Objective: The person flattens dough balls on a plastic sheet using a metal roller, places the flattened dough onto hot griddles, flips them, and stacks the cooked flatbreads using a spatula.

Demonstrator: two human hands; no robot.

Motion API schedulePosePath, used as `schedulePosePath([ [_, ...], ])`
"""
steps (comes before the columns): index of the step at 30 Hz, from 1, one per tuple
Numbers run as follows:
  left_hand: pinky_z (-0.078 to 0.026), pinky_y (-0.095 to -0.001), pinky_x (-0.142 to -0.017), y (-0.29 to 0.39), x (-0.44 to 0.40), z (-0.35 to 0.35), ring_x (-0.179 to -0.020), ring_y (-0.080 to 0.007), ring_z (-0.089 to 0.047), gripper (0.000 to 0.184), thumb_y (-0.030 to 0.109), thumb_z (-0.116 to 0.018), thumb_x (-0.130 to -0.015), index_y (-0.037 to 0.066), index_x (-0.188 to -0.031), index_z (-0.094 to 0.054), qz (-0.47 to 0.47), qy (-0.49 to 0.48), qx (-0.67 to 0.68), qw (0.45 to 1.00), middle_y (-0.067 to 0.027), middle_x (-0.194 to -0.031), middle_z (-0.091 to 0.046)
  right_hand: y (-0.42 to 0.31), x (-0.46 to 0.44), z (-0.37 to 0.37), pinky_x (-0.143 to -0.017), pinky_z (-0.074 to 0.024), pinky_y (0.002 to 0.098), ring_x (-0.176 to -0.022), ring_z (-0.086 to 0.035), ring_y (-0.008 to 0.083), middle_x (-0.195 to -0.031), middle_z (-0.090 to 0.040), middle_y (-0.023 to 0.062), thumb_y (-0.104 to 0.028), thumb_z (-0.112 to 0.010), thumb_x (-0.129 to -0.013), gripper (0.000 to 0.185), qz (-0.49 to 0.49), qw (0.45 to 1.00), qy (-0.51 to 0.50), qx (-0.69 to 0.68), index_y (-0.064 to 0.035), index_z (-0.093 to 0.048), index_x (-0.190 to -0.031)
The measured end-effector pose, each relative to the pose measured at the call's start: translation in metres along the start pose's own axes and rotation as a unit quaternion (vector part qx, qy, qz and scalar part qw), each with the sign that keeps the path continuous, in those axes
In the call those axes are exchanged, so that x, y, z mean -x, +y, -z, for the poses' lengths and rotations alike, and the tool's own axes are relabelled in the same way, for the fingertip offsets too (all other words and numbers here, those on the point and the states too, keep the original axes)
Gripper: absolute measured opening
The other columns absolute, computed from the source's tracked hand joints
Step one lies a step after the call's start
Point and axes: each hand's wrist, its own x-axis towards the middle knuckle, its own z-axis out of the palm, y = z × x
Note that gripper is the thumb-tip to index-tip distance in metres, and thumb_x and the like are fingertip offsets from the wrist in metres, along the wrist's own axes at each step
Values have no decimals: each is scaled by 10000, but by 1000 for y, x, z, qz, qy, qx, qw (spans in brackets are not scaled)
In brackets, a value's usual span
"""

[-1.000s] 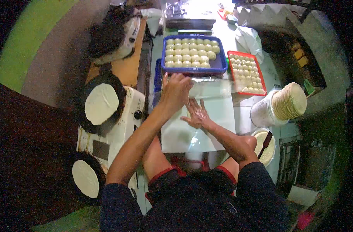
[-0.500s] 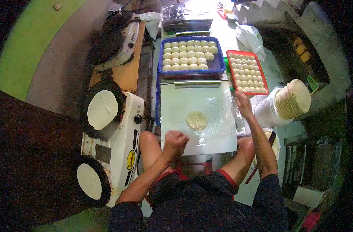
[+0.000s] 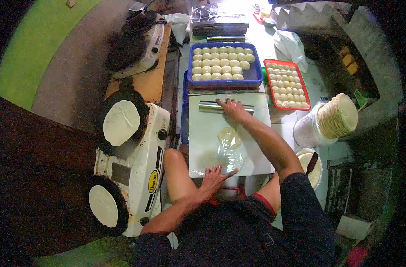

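Note:
My right hand (image 3: 234,110) is on a shiny metal rolling pin (image 3: 207,106), its fingers over the middle of the bar near the far end of the white board (image 3: 200,138). A flattened dough disc (image 3: 229,137) lies on the board between my hands, under a clear plastic sheet (image 3: 233,156) that catches the light. At the board's near edge, my left hand (image 3: 213,180) rests with fingers spread, touching the edge of the sheet and holding nothing.
Beyond the board stand a blue tray (image 3: 260,80) and a red tray (image 3: 308,106) with rows of dough balls. To the left, flatbreads (image 3: 121,123) sit on dark pans over a white stove (image 3: 145,178). Stacked flatbreads (image 3: 338,116) top a white bucket (image 3: 306,129) at right.
My right hand has moved from beside the red tray onto the rolling pin, which is now nearer on the board. My left hand has opened and lowered to the near edge. Plastic now covers the dough.

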Motion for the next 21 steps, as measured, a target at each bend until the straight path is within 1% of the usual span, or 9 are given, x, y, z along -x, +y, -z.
schedulePosePath([
  [2,-456,-498,-842,-4,0,-9,-950,-349,-579,671,118,-433,-992,470,-1541,-272,-27,7,-18,999,-187,-1062,-572,-19,30,-7,-873,-475,598,-1095,-603,376,-1247,-582,194,-183,-586,-915,616,6,1000,6,-20,-243,-378,-1492],
  [4,-464,-484,-861,-5,0,-9,-971,-356,-581,682,97,-411,-989,466,-1544,-268,-44,1,5,999,-202,-1087,-572,-41,75,-35,-900,-434,609,-1092,-579,358,-1244,-573,184,-154,-593,-896,648,19,994,102,-18,-243,-378,-1501],
  [6,-468,-465,-872,-6,-1,-10,-979,-345,-581,688,82,-421,-977,455,-1540,-287,-56,6,18,998,-196,-1090,-572,-71,120,-46,-994,-365,626,-1166,-529,355,-1280,-552,168,-139,-582,-892,653,-14,994,104,-33,-267,-386,-1502],
  [8,-470,-442,-873,-7,2,-8,-975,-316,-579,690,73,-464,-957,438,-1528,-330,-66,20,17,997,-171,-1069,-572,-88,148,-60,-1056,-310,633,-1222,-497,341,-1325,-531,146,-132,-578,-897,645,-26,986,162,-2,-283,-395,-1497],
  [11,-471,-434,-876,-6,1,4,-989,-321,-580,691,70,-470,-950,423,-1529,-337,-62,-24,21,998,-172,-1076,-578,-80,116,-52,-1070,-291,657,-1277,-460,345,-1362,-503,139,-139,-550,-928,631,-67,984,165,-21,-299,-373,-1512],
  [15,-498,-468,-863,-10,3,-7,-956,-347,-602,718,103,-480,-946,448,-1544,-282,-83,22,7,996,-192,-1098,-582,-85,114,-56,-1072,-274,673,-1286,-453,346,-1324,-508,135,-185,-551,-945,618,-63,979,192,-11,-314,-361,-1519],
  [18,-470,-433,-875,-12,0,-34,-980,-321,-584,666,65,-463,-940,404,-1509,-390,-68,67,32,995,-167,-1078,-579,-96,145,-72,-1073,-260,669,-1333,-422,342,-1319,-515,129,-204,-578,-938,622,-36,988,143,-43,-366,-374,-1503],
  [19,-471,-429,-869,-10,0,-21,-981,-326,-582,644,73,-459,-942,400,-1496,-415,-79,18,-27,996,-165,-1066,-578,-95,135,-69,-1077,-261,661,-1320,-431,336,-1317,-519,125,-196,-590,-930,621,-43,981,185,-23,-357,-386,-1494],
  [21,-473,-429,-866,-8,4,-1,-974,-324,-584,653,74,-458,-943,406,-1502,-400,-77,14,23,997,-160,-1065,-579,-83,102,-56,-1091,-262,638,-1271,-462,323,-1317,-529,116,-205,-611,-918,589,-54,976,211,-19,-324,-422,-1463],
])
